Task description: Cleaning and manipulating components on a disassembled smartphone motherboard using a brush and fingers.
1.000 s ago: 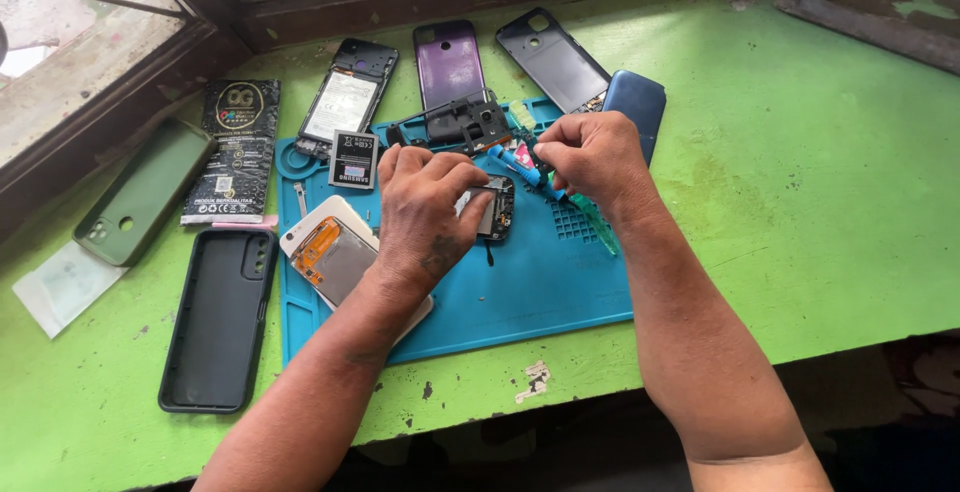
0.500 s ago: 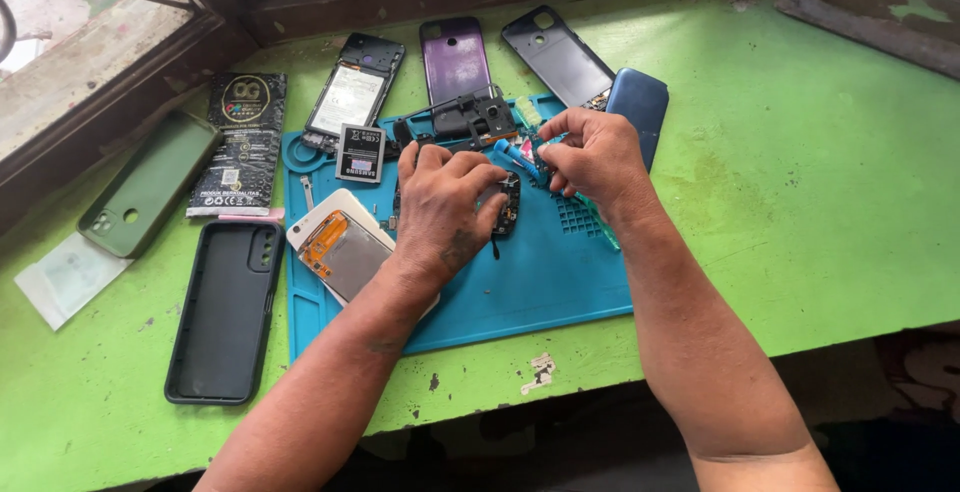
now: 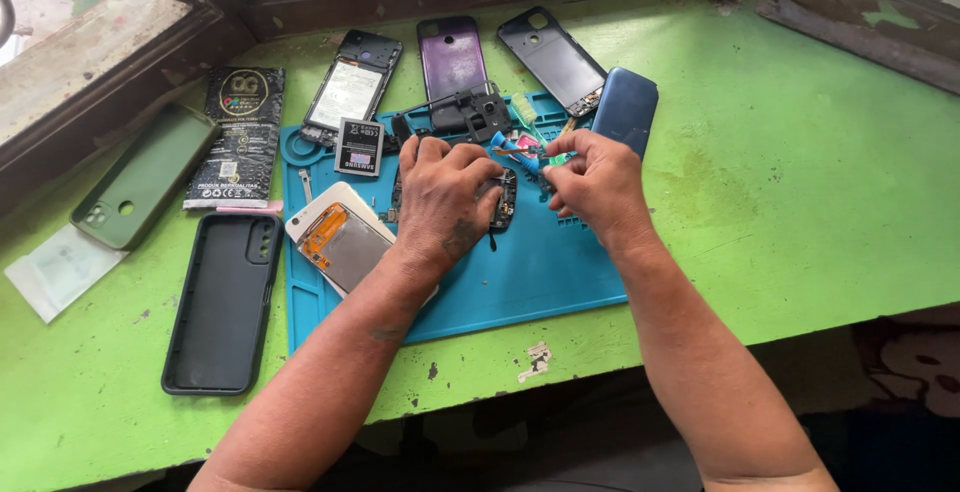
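Observation:
My left hand (image 3: 445, 197) lies palm down on a small dark circuit board (image 3: 505, 202) on the blue work mat (image 3: 520, 277), pressing it in place. My right hand (image 3: 592, 184) is closed around a blue-handled tool (image 3: 515, 150) whose tip points left toward the board. An opened phone with an orange part (image 3: 338, 235) lies just left of my left wrist. Most of the board is hidden under my fingers.
Behind the mat lie several phone shells: one with a white inside (image 3: 352, 87), a purple one (image 3: 452, 57), a dark one (image 3: 552, 57) and a blue phone (image 3: 626, 107). A battery (image 3: 358, 146), black case (image 3: 222, 302), green case (image 3: 145, 177) and dark packet (image 3: 238, 137) sit left on the green table (image 3: 800, 182).
Both hands have stayed over the board with only small shifts. The view has tilted slightly, so everything sits a little lower in the picture.

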